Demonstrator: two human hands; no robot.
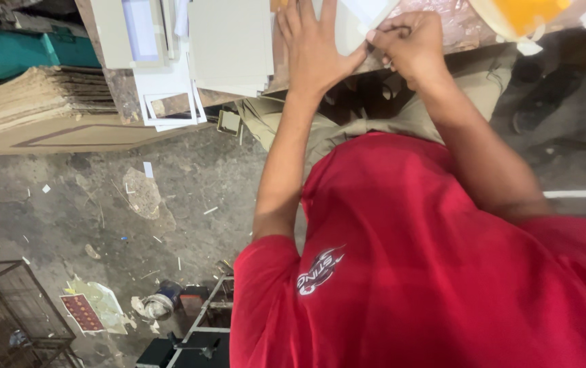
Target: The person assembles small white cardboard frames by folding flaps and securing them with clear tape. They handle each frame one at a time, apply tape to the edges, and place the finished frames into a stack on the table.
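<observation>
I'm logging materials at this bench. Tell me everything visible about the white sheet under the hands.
The white sheet is thin and flat, paper or card by its look, lying on the worn table and cut off by the top edge. The left hand presses flat beside it; the right hand pinches its corner, holding a thin dark tool.

Two hands (361,51), perhaps four grey boards (231,44), one wire crate (17,310)

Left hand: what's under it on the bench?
The left hand lies flat on a pale sheet at the worktable edge. The right hand holds a thin tool at that sheet's edge. Whatever lies beneath the palm is covered.
</observation>
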